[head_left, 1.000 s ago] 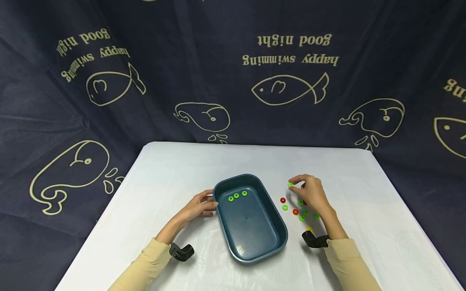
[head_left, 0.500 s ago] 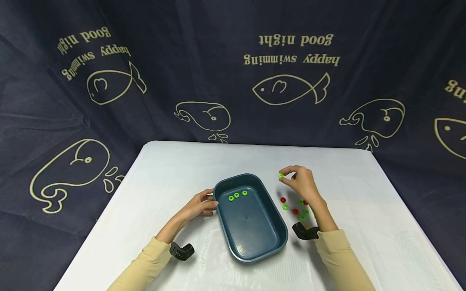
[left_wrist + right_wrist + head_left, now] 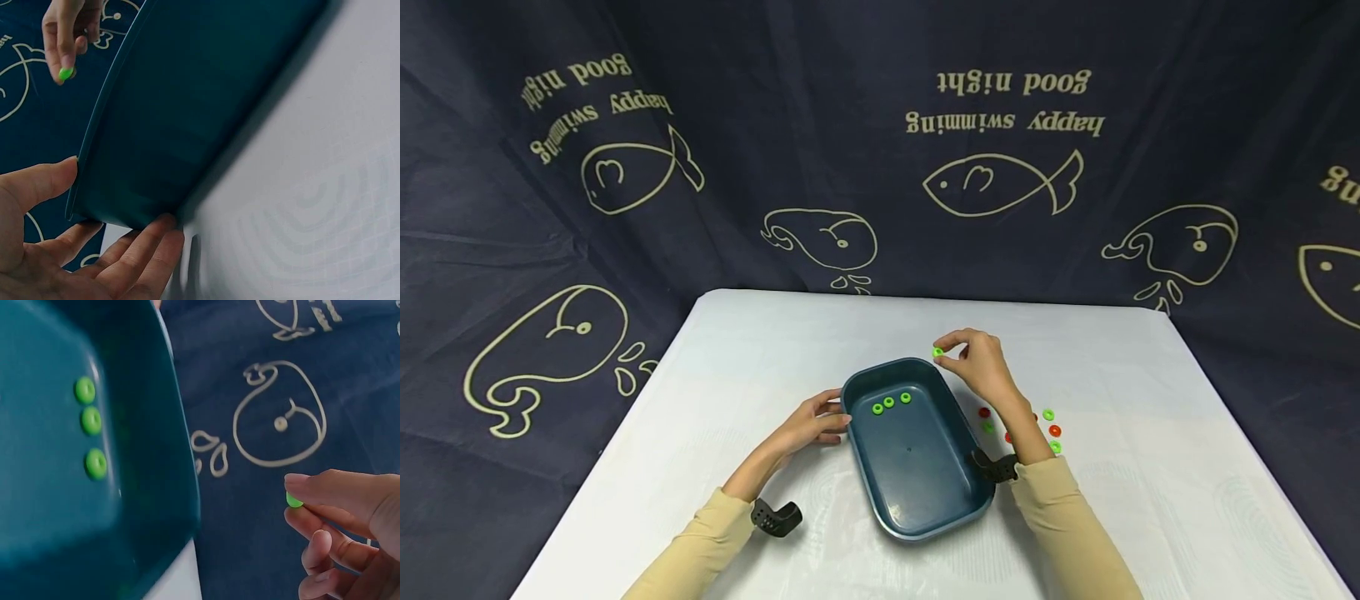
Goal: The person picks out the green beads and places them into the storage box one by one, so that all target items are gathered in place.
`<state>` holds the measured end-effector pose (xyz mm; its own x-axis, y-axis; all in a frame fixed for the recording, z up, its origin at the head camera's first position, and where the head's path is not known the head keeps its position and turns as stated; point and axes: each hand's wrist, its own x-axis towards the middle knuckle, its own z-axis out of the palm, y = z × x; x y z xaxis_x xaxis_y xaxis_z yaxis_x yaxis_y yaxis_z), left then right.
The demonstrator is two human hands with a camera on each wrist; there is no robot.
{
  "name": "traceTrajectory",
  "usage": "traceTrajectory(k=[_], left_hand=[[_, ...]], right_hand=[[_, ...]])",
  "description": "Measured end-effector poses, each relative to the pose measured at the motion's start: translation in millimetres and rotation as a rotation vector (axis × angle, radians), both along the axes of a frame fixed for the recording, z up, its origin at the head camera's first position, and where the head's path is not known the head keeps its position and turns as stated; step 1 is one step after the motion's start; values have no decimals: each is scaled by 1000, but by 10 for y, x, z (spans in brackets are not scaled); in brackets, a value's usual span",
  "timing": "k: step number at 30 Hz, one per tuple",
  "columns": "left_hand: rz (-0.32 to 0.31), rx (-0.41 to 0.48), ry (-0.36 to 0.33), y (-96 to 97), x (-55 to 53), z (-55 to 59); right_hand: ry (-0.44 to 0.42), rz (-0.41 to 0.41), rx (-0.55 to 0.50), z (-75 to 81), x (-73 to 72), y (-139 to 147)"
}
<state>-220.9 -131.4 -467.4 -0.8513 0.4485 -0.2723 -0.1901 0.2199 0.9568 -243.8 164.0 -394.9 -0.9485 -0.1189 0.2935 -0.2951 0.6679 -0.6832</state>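
Note:
A dark blue plastic tray [image 3: 910, 492] sits on the white table. My left hand [image 3: 805, 427] holds its left side: in the left wrist view the thumb [image 3: 53, 181] is at the rim and the fingers lie along the outer wall. Several centimetres off the tray's far right corner, my right hand [image 3: 981, 362] pinches a small green ring [image 3: 937, 352] between thumb and fingertips. In the right wrist view this ring [image 3: 294, 500] is mostly covered by the fingers. Three green rings [image 3: 889, 402] lie in a row near the tray's far end.
Right of the tray lie loose green and red rings, among them a red ring [image 3: 1056, 431] and a green ring [image 3: 1048, 414]; the right forearm partly hides the group. A dark fish-print cloth [image 3: 880, 150] hangs behind the table [image 3: 760, 333].
My right hand has carried the green ring leftward and farther from me, from above the loose rings to near the tray's far right corner. The left hand stays at the tray's side.

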Motion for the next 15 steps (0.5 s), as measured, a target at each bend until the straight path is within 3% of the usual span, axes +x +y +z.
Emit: traceTrajectory(k=[15], left_hand=[[-5,-6,-2,6,3,22]], right_hand=[[-60,108,43,-230,-11,-446]])
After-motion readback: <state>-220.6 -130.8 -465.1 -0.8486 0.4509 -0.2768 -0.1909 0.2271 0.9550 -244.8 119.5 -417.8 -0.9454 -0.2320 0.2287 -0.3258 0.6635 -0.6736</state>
